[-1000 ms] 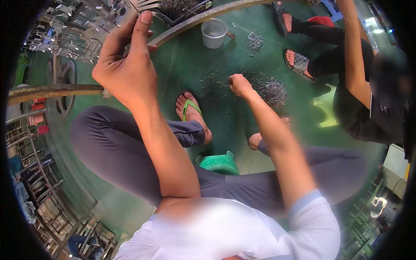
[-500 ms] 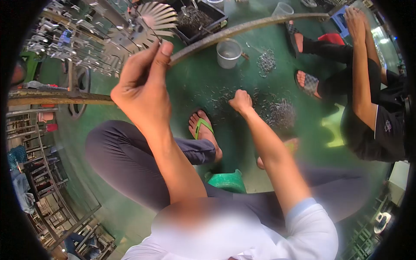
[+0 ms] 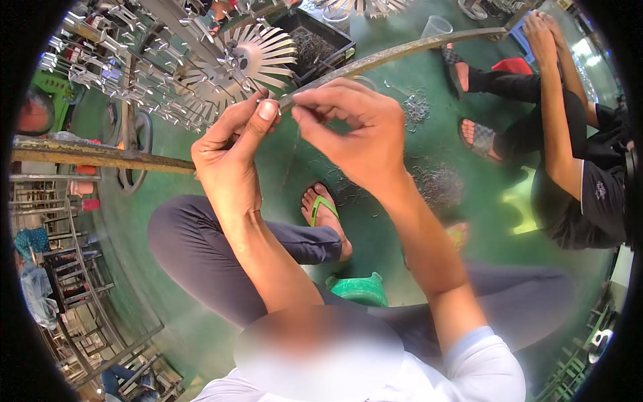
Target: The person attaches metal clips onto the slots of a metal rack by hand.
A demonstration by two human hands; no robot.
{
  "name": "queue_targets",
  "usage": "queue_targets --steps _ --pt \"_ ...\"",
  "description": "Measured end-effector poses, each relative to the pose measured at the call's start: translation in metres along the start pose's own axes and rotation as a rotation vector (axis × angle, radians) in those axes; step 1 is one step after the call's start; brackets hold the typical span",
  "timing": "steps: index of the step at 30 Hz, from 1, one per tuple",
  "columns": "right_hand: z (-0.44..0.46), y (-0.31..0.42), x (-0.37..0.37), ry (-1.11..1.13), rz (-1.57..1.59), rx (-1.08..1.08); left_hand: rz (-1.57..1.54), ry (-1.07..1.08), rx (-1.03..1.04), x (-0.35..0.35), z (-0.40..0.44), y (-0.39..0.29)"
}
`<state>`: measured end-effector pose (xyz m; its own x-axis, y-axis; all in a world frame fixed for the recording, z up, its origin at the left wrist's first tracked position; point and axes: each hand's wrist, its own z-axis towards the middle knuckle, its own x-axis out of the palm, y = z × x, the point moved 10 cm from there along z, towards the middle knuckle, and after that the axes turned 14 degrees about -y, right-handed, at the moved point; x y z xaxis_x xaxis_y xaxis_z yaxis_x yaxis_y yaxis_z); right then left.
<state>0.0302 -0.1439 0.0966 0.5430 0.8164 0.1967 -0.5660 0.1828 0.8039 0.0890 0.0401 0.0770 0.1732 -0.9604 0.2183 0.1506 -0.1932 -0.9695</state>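
My left hand is raised at the side of a hanging rack, thumb and forefinger pinched on a small shiny metal piece. Facing it, a short gap away, is my right hand, its thumb and fingers pinched too. What sits between the right fingertips is too small to make out. Behind the left hand hangs the rack, lined with bent metal hooks. A fan-like wheel of flat metal blades is just above my left fingers. Small metal pieces lie heaped in a pile on the floor, partly behind my right forearm.
A curved metal bar crosses ahead of my hands. Beyond it stand a black crate of small metal parts and a clear cup. Another person sits at right. A green stool is under me.
My right hand has risen from the loose metal pieces on the floor to meet my left hand. The view has shifted slightly, and my left hand stays pinched.
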Motion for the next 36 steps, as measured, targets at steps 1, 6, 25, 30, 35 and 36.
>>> queue_targets --steps 1,6,25,30,35,36 --pt "-0.001 0.004 0.002 0.022 0.013 0.008 0.001 0.01 0.002 0.001 -0.001 0.0" --pt "-0.005 0.007 0.007 0.095 -0.033 0.038 -0.015 0.038 -0.017 0.0 -0.002 0.0" --pt "0.015 -0.023 0.041 0.301 -0.24 0.164 0.518 -0.014 0.147 -0.006 -0.006 -0.006" --pt "0.023 -0.019 0.056 0.422 -0.274 0.143 0.563 -0.099 0.236 -0.009 -0.006 -0.009" --pt "0.04 0.007 0.072 0.535 -0.461 0.076 0.568 -0.17 0.248 -0.011 -0.006 -0.01" --pt "0.04 0.007 0.075 0.547 -0.457 0.048 0.561 -0.178 0.248 -0.011 -0.006 -0.01"
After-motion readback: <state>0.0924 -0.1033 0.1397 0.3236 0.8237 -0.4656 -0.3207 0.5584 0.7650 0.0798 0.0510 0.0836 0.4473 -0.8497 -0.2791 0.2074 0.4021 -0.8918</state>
